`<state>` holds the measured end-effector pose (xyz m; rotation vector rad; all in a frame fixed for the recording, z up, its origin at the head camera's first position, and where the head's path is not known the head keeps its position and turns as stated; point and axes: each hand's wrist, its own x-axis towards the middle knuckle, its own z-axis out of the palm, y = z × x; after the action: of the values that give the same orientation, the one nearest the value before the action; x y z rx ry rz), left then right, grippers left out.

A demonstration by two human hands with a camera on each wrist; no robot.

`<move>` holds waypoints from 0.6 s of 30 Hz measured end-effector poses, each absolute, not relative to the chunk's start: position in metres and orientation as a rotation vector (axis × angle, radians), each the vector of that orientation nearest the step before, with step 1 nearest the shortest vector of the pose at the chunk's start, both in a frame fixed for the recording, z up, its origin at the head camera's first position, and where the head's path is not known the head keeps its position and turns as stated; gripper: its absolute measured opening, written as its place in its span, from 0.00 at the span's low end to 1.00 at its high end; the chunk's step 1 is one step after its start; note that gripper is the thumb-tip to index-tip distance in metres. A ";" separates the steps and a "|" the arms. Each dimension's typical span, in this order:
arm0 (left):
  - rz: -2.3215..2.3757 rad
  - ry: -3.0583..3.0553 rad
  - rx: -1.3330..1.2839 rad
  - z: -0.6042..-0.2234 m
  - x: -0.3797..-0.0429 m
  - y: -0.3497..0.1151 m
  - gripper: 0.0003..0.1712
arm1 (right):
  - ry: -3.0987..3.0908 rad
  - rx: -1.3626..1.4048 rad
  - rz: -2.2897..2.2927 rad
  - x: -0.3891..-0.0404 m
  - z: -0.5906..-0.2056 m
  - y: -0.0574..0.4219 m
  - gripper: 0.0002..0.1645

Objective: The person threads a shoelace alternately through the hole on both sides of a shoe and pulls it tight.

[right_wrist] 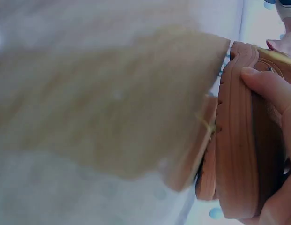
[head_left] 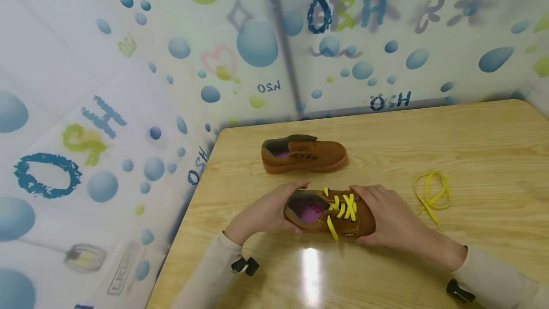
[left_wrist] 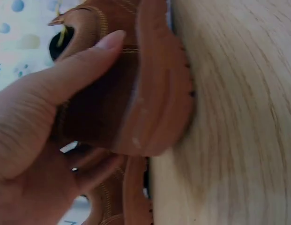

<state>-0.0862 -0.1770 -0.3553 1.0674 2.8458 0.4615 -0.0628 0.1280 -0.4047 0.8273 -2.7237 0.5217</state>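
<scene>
A brown shoe (head_left: 365,218) with a yellow shoelace (head_left: 350,208) crossed through its upper eyelets is held between both hands, toe to the right. My left hand (head_left: 270,210) grips the heel end, its thumb along the side; the left wrist view shows the heel's sole (left_wrist: 161,103) close to the tabletop. Around the toe, my right hand (head_left: 392,217) holds the other end, and the shoe's ridged sole edge (right_wrist: 236,145) shows in the right wrist view. Two lace ends hang loose near the shoe's opening. Whether the sole touches the table is unclear.
Behind the held shoe stands a second brown shoe (head_left: 330,155) with no lace in its visible eyelets. A loose yellow shoelace (head_left: 430,199) lies coiled to the right on the wooden table (head_left: 480,156). Patterned sheeting (head_left: 257,42) rises behind the table and at its left.
</scene>
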 end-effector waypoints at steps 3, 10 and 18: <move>0.533 2.815 1.138 -0.359 -0.098 -0.161 0.58 | -2.682 0.830 0.487 -0.064 -0.396 0.149 0.71; 0.562 2.932 1.320 -0.332 -0.124 -0.104 0.50 | -2.574 0.876 0.352 -0.081 -0.356 0.213 0.73; 0.659 2.872 1.320 -0.316 -0.168 -0.015 0.49 | -2.622 0.862 0.321 -0.120 -0.325 0.297 0.70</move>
<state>-0.1679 -0.0147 -0.3160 1.3204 2.8720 0.6587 -0.1205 0.2973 -0.3248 0.8618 -2.6219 0.3210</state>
